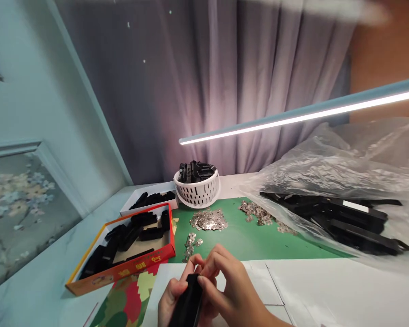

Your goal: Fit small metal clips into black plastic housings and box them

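Note:
My left hand [170, 302] grips a long black plastic part [188, 302] low in the view, its upper end pointing away from me. My right hand [228, 290] pinches the top end of that part between its fingertips. Anything small between those fingers is hidden. Just beyond my fingers, a small scatter of silvery metal clips [191, 245] lies on a green mat [245, 240]. Two larger piles of clips [208, 220] [255, 213] lie farther back on the mat.
To the left, an orange-and-red cardboard box [132, 277] and a white tray [146, 202] hold black parts. A white slotted basket [197, 190] of black parts stands behind. On the right, a clear plastic bag [341, 172] holds long black pieces. White sheets lie under my hands.

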Motion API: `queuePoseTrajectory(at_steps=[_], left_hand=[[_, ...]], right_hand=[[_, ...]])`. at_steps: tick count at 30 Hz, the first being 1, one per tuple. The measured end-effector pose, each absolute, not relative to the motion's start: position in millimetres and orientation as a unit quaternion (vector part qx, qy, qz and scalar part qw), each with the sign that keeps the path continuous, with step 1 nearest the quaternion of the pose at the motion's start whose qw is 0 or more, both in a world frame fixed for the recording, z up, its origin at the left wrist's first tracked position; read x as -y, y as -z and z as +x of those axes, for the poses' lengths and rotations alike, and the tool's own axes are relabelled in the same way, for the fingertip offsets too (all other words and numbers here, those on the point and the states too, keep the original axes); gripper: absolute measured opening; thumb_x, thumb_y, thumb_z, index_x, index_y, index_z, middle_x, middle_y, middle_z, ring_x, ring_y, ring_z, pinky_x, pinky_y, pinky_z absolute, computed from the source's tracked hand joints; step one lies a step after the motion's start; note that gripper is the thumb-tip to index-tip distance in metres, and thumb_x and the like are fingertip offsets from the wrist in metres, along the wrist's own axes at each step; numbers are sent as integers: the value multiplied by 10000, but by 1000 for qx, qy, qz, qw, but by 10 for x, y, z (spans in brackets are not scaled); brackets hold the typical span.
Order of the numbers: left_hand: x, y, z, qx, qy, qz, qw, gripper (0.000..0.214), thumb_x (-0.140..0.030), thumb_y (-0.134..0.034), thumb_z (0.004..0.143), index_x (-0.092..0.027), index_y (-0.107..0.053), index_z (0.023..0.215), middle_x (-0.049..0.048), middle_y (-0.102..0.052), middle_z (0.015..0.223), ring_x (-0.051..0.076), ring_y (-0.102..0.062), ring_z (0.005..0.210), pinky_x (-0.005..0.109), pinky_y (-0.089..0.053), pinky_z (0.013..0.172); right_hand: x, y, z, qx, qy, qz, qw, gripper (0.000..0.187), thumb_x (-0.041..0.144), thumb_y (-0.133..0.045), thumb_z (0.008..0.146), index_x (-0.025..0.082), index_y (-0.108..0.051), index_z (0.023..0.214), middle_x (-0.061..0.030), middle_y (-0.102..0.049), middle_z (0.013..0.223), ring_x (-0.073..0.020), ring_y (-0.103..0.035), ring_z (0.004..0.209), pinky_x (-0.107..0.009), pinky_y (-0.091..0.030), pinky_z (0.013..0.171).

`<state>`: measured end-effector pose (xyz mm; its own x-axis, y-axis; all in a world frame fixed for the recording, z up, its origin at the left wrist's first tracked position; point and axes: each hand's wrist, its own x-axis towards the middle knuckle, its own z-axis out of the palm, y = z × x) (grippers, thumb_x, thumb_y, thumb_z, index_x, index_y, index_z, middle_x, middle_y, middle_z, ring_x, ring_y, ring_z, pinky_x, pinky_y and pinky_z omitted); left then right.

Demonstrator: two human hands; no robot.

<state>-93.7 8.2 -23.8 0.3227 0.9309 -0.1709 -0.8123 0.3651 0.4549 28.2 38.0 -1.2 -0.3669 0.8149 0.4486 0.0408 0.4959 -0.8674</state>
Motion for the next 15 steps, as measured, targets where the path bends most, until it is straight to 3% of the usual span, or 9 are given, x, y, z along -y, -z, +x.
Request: queuePoseTrajectory(at_steps=[3,6,9,12,15], left_hand=[[-85,312,-1008,-215,-531,176,801,337,-185,-574,606,-196,-585,943,43,-639,951,183,-583,844,285,-413,766],[-110,330,-1028,-225,-509,211,804,295,-181,-548,670,-208,-575,963,34,-650,875,196,-598,791,314,-419,754],[-148,291,-966,-227,-486,188,823,170,-284,-588,680,-207,-599,832,13,-627,767,160,-604,631,267,-460,612],[-170,238,-858,-224,-494,148,827,201,-374,-628,641,-200,-576,727,-25,-568,631,113,-559,467,189,-416,402],[-174,203,-769,-265,-537,113,793,241,-365,-682,582,-197,-546,689,-52,-528,570,71,-510,404,152,-383,370]], right_hand=[[-411,52,284,695,-430,-317,481,97,76,-472,656,129,-434,583,-11,-438,665,-94,-428,617,-195,-350,551],[-475,66,303,632,-526,-336,459,179,21,-533,620,129,-403,559,28,-432,626,-66,-424,588,-165,-338,539],[-519,81,326,608,-569,-330,445,207,-13,-592,570,114,-436,523,43,-425,614,-50,-425,585,-145,-332,529],[-508,102,341,640,-528,-323,455,174,-26,-610,551,104,-505,505,35,-419,646,-49,-431,607,-155,-353,564],[-457,112,353,688,-468,-324,450,119,11,-582,600,123,-568,562,16,-440,672,-69,-444,628,-190,-372,591]])
